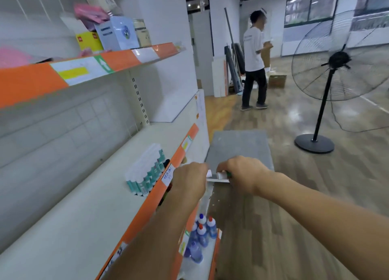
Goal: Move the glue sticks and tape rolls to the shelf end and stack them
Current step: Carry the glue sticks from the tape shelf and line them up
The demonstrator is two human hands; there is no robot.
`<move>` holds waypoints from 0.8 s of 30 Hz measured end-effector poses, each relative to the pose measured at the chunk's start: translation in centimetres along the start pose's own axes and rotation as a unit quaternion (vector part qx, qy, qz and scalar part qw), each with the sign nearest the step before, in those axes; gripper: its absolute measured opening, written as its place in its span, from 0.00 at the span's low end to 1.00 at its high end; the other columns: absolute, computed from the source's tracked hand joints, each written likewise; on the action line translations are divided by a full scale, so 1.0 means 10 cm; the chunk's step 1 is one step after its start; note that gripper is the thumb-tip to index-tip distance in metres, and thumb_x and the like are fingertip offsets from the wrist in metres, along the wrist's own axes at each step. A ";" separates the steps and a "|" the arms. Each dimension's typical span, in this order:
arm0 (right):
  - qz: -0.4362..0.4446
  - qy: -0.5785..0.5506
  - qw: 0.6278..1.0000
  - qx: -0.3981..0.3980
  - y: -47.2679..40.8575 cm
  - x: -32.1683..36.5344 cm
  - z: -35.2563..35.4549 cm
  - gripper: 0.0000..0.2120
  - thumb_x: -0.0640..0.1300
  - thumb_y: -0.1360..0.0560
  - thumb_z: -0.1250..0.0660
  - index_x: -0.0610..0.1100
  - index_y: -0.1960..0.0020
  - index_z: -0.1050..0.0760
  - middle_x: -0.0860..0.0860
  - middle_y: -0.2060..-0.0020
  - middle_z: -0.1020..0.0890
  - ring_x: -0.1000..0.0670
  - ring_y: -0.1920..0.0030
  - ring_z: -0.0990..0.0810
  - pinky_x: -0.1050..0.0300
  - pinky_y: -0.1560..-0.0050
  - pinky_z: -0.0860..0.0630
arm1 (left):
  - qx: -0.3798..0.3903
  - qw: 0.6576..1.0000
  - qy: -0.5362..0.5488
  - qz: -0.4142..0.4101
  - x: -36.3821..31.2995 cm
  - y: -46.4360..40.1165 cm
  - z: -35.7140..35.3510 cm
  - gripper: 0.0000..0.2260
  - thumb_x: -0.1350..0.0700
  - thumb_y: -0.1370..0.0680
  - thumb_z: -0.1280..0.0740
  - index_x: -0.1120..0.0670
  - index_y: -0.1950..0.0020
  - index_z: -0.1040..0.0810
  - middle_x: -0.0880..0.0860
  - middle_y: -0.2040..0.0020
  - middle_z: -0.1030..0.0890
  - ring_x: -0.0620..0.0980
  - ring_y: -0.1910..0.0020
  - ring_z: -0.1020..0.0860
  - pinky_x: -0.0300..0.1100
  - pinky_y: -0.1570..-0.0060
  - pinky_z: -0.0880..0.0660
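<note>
**Both hands closed on glue sticks beside the middle shelf**

We see our left hand (190, 182) and right hand (242, 174) held close together just past the orange front edge of the middle shelf (84, 212), over a flat grey slab (237, 147) lying on the wood-patterned floor. The right hand's fingers are curled round a glue stick (223, 175), a small white cylinder with a green band, and a thin flat white strip shows just beneath it. The left hand is curled as well, with a white rounded tip poking out at its fingers; we cannot tell what it belongs to.

On the smooth white shelf board, a tight block of glue sticks (147, 170) stands upright against the front lip, white caps up and teal labels facing out. We cannot pick out any tape rolls.

The lower shelf holds a cluster of clear plastic bottles (202, 235) with blue liquid and red-and-white nozzle caps. The upper shelf carries a yellow box (89, 41), a pale blue carton (117, 33), pink packets and a jar.

Farther off, a person in a white shirt (253, 58) stands on the glossy floor, near a tall black wire-cage fan (336, 65) on a round base.
</note>
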State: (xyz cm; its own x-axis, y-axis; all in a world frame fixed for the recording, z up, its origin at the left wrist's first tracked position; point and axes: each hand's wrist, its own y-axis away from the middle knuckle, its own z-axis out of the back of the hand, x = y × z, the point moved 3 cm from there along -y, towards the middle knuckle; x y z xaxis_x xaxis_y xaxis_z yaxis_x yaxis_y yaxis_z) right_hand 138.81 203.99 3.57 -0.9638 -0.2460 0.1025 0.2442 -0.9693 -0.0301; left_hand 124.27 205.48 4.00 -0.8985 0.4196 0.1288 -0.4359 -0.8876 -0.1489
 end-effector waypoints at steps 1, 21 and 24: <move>0.003 -0.003 1.000 0.003 -0.17 -0.06 0.01 0.18 0.39 0.26 0.37 0.55 0.40 0.24 0.50 0.44 0.20 0.44 0.44 0.22 0.52 0.53 0.24 | -0.003 1.000 0.001 0.000 0.06 -0.16 -0.03 0.09 0.61 0.21 0.37 0.52 0.42 0.25 0.55 0.47 0.20 0.57 0.47 0.21 0.43 0.62 0.37; 0.143 -0.128 0.981 -0.015 -2.81 -0.33 -0.01 0.19 0.40 0.27 0.35 0.54 0.38 0.22 0.47 0.48 0.18 0.43 0.50 0.20 0.57 0.54 0.25 | -0.069 0.984 0.080 0.143 1.20 -1.78 -0.12 0.14 0.54 0.21 0.39 0.53 0.36 0.28 0.54 0.46 0.22 0.57 0.47 0.24 0.43 0.59 0.36; 0.194 -0.164 0.967 0.005 -3.07 -0.24 -0.01 0.21 0.42 0.27 0.35 0.60 0.39 0.24 0.52 0.54 0.20 0.45 0.55 0.20 0.53 0.52 0.22 | -0.088 0.970 0.087 0.210 1.38 -1.80 -0.17 0.18 0.57 0.20 0.40 0.47 0.30 0.34 0.53 0.43 0.21 0.57 0.46 0.23 0.45 0.55 0.29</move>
State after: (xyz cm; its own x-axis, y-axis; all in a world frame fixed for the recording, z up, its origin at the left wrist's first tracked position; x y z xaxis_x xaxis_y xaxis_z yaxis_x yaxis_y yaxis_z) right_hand 133.62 234.34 4.13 -0.7141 -0.5777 0.3953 0.5833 -0.8033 -0.1202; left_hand 119.63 227.52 6.80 -0.9873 0.0674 -0.1438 -0.0181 -0.9473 -0.3197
